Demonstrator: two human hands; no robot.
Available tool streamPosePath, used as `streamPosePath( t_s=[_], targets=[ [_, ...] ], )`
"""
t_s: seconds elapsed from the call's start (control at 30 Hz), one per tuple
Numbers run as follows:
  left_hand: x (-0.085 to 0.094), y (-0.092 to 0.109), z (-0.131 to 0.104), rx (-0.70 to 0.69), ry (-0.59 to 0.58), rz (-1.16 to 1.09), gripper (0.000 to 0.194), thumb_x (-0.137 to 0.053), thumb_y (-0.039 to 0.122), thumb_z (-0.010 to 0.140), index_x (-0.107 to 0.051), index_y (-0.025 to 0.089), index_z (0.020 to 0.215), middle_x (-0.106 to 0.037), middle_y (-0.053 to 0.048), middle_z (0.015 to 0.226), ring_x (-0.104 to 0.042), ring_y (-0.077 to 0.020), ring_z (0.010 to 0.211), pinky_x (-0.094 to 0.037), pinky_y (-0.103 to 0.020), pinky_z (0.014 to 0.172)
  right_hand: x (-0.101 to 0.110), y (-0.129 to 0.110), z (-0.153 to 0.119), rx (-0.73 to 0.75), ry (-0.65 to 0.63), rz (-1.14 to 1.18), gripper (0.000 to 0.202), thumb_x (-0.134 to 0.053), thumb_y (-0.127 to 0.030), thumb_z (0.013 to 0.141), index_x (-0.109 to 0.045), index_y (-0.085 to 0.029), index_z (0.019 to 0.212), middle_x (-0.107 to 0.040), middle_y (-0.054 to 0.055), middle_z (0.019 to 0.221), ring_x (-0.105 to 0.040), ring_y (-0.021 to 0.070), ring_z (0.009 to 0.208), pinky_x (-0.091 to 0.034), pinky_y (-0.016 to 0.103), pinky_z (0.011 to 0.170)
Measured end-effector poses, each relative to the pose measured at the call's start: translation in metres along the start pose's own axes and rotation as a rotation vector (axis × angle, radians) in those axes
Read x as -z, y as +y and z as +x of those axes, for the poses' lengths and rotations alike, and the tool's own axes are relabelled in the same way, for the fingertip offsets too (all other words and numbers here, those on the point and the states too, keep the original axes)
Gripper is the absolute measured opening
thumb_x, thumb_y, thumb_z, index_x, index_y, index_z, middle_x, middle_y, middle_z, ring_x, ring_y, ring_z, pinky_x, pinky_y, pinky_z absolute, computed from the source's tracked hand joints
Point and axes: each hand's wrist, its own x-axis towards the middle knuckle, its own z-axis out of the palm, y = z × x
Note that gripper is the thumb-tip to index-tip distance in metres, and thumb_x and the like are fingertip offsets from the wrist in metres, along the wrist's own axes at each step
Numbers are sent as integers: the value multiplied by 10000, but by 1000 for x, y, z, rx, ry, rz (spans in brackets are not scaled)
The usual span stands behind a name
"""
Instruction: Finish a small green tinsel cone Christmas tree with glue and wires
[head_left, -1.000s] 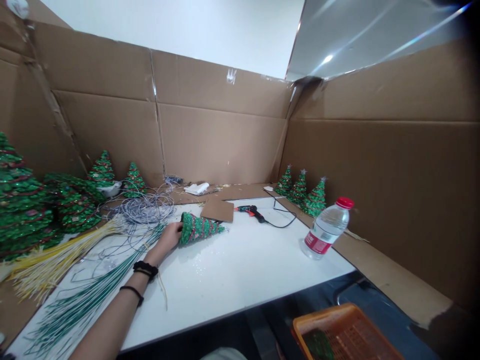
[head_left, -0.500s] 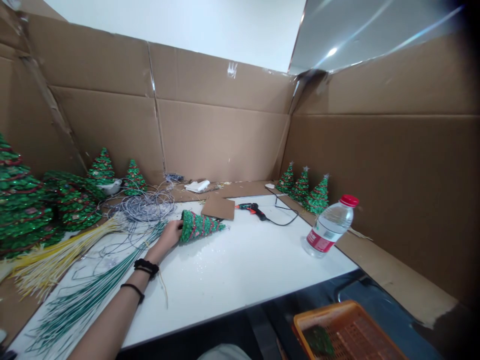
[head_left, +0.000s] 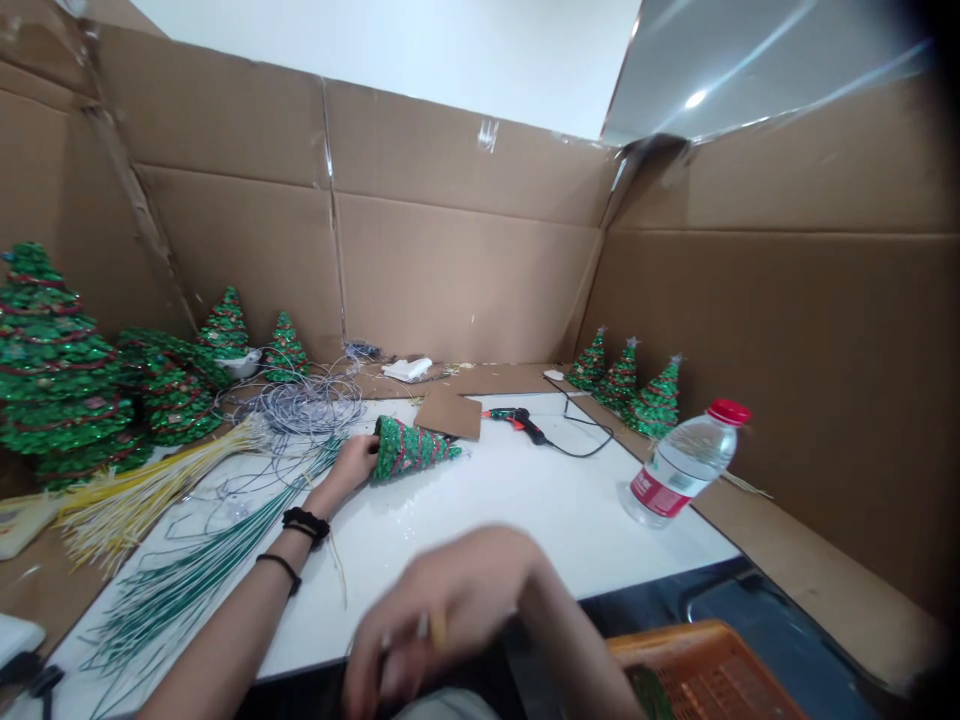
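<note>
The left grip (head_left: 354,461) holds the tree (head_left: 414,448) by its wide end, sideways over the desk (head_left: 525,500), tip pointing right, while the right grip (head_left: 457,595), farther off, is too blurred to tell its state.

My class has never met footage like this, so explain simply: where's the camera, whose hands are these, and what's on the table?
There is no machine here: a person works bare-handed, and the camera worn on their head looks forward and down. The left hand grips a small decorated tree by its wide end; the tree lies on its side. The right hand, nearest the camera, is too blurred to tell what it holds, if anything. On the white surface lie green strands, a cardboard piece and what looks like a glue gun; a red-capped bottle stands at the right.
</note>
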Motion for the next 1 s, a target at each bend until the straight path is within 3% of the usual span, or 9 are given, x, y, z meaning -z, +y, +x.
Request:
streamPosePath(
  t_s=[0.03,0.07,0.13,0.2,0.3,0.4,0.6,0.8,1.0],
  targets=[
    [1,1,0,-4,1,4,191,-526,157,662,-715,129,654,-731,-106,722,-632,-254,716,-377,-273,618,19,11,-5,-45,-35,-31,185,-527,-251,882,-635,-206,1024,-659,4,808,-613,95,675,-459,188,585],
    [2,1,0,-9,1,4,201,-524,156,661,-723,129,673,-734,-103,732,-632,-248,716,-378,-271,620,40,24,-12,-130,159,-112,176,-509,-220,872,-630,-202,998,-643,-6,745,-581,94,620,-433,188,549],
    [4,1,-1,-21,-6,-1,224,-514,152,661,-732,130,704,-735,-88,733,-627,-230,703,-379,-263,620,80,56,-28,-273,772,-354,91,-560,-244,818,-612,-185,863,-619,-4,719,-541,110,622,-419,212,573],
    [5,1,-1,-30,-15,-8,239,-501,151,663,-733,126,713,-726,-70,705,-616,-211,677,-380,-255,614,108,89,-44,-308,933,-395,197,-441,-302,878,-584,-166,888,-616,34,785,-535,140,688,-429,255,645],
    [8,0,-1,-33,-24,-13,244,-493,169,673,-728,120,717,-705,-46,661,-595,-192,647,-381,-248,607,119,130,-59,-309,956,-390,296,-420,-389,881,-590,-147,875,-620,60,828,-542,169,762,-433,287,720],
    [10,-2,0,-35,-34,-18,244,-495,212,692,-719,119,719,-686,-28,645,-577,-183,639,-387,-247,612,112,148,-63,-296,908,-373,354,-459,-437,864,-632,-128,873,-652,87,879,-562,195,821,-433,311,778],
    [14,-5,1,-49,-37,-63,275,-500,286,745,-713,119,794,-692,-30,704,-591,-188,709,-440,-259,684,110,146,-61,-243,751,-304,388,-483,-407,873,-661,-131,1079,-682,100,1093,-611,210,967,-440,310,874],
    [11,-8,1,-58,-34,-176,247,-541,301,732,-705,121,777,-692,-27,693,-593,-192,729,-464,-267,721,110,150,-64,-265,710,-245,401,-560,-390,817,-682,-105,1072,-702,117,1038,-629,225,915,-462,326,839],
    [5,-13,3,-56,-2,-237,214,-538,283,689,-690,132,679,-661,-6,615,-572,-177,639,-445,-252,633,113,161,-64,-261,706,-187,427,-603,-451,766,-704,-123,1021,-715,91,967,-627,227,886,-465,331,817]
  ],
)
